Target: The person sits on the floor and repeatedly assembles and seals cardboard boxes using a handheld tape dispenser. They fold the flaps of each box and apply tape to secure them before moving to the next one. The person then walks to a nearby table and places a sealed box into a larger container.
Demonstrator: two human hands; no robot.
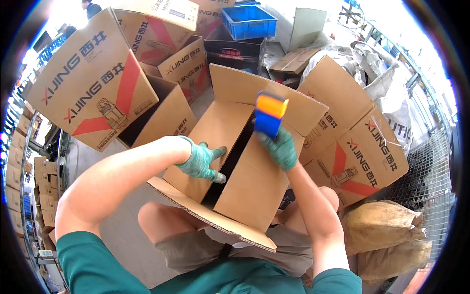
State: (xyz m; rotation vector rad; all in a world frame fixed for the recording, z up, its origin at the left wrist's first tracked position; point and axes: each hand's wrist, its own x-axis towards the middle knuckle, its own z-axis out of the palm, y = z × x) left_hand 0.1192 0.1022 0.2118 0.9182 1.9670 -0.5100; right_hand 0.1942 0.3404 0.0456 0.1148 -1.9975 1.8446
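A brown cardboard box (254, 183) stands between my knees. Its two long flaps are folded inward, with a dark gap between them, while the far flap (293, 98) and the near flap (215, 220) stick outward. In a green glove, my left hand (198, 161) rests at the left long flap, fingers spread beside the gap. My right hand (281, 149), gloved too, is closed around a blue and orange tape dispenser (269, 115), slightly blurred, above the far end of the box. The right fingers are partly hidden behind the dispenser.
Printed cartons (93, 88) stand open at the left, and another carton (352, 161) leans at the right. Behind lies a blue plastic crate (248, 22) on a black box. Stained sacks (387, 228) and a wire mesh cage (426, 176) are at the right; shelving holds small boxes at the left.
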